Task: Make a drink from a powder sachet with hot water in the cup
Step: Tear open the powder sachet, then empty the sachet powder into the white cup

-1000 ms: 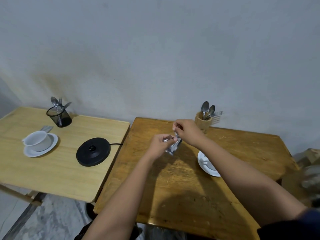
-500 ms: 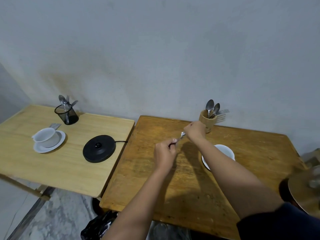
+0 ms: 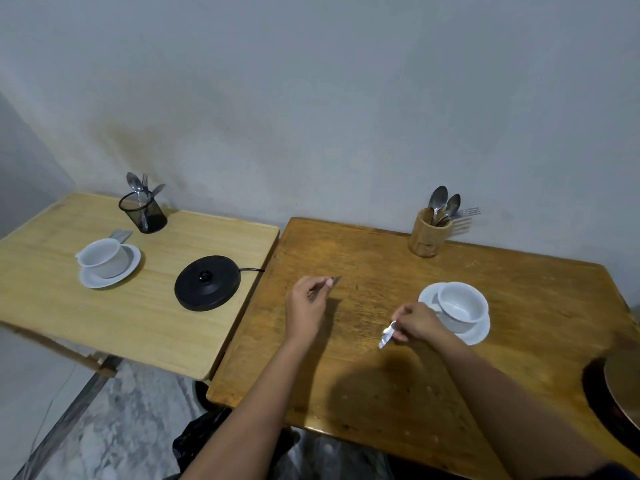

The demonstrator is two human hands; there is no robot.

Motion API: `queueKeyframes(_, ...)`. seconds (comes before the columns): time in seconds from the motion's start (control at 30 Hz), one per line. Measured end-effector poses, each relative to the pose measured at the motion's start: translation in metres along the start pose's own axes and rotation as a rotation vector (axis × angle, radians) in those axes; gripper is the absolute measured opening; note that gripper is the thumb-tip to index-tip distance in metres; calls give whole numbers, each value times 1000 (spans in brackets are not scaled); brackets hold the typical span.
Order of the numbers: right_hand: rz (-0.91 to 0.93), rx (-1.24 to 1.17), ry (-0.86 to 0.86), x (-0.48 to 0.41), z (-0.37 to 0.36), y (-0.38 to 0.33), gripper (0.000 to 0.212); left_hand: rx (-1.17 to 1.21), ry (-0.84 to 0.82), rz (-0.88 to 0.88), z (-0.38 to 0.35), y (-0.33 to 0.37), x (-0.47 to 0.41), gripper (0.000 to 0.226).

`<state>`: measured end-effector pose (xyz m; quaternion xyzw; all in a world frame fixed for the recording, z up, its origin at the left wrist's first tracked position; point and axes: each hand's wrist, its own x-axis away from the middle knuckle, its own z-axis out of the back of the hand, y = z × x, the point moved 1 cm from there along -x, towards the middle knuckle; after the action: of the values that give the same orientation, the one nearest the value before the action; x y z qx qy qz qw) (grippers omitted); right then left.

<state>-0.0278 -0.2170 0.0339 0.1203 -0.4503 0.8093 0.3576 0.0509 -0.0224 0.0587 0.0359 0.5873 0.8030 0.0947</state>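
— Left hand?
— Over the darker wooden surface, grip pinched together on a small torn strip poking out toward the wall.

— And the right hand?
— Lower and nearer, just beside the saucer. Grip clamped on the silver sachet, hanging down from the fingertips, crumpled, tilted toward the left. Cannot tell whether open at the top.

— Hands touching?
— No, well apart, bare wood between them.

— Cup?
— White cup, upright on the saucer, right of the right hand. Looks empty inside; no liquid seen.

— Behind it?
— Wooden holder near the wall, with spoons and a fork standing in it.

— Other side?
— Paler surface on the left, touching or nearly touching the darker one; cannot tell which. Black kettle base on it, cord running toward the gap. Second white cup on its own saucer further left, and a black mesh holder with cutlery behind that.

— Bottom right corner?
— Something round, dark-rimmed, blurred at the frame edge. Cannot tell what.
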Motion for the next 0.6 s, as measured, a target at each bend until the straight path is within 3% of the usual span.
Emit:
queueKeyframes(0.13,-13,-16,-83,-8,-29,10,27,-13,0,55,8,-11,-3,15)
queueKeyframes(0.33,76,147,-122,-16,-39,5,14,-44,-30,88,11,-13,-9,11)
queueKeyframes(0.4,142,37,-133,-14,-36,-6,22,-26,-52,92,6,-7,-12,16)
queueKeyframes(0.47,154,-178,-265,-4,-31,-25,32,-27,-84,71,-2,4,-16,14)
queueKeyframes(0.53,205,-322,-351,7,-22,-41,28,-7,-115,37,-14,18,-20,9)
queueKeyframes(0.6,269,-381,-309,12,-8,-48,17,39,-126,45,-29,35,-25,4)
